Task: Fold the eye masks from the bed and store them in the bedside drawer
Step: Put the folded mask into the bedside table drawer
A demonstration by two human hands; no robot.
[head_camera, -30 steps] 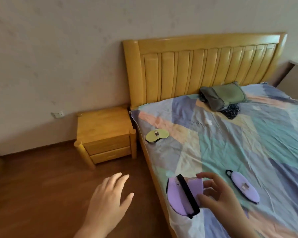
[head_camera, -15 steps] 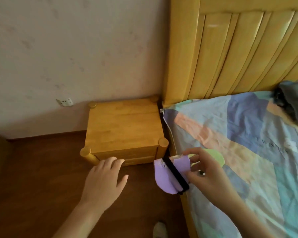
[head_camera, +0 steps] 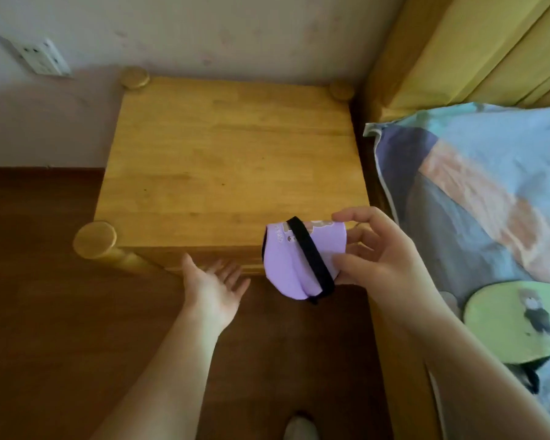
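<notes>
Over the bedside drawer (head_camera: 204,260), right hand (head_camera: 383,255) pinches folded purple mask (head_camera: 294,262); left hand (head_camera: 215,289) spread.

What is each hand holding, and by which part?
Right hand pinches the folded purple eye mask by its right edge; left hand holds nothing.

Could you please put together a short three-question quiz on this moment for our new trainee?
1. True or false: the right hand holds the folded purple eye mask.
2. What is the left hand doing? A) gripping the green eye mask; B) reaching, open and palm up, at the front edge of the bedside table; C) resting on the bed.
3. Fill in: the green eye mask lies on the ____.

Key: 1 true. 2 B. 3 bed.
</notes>
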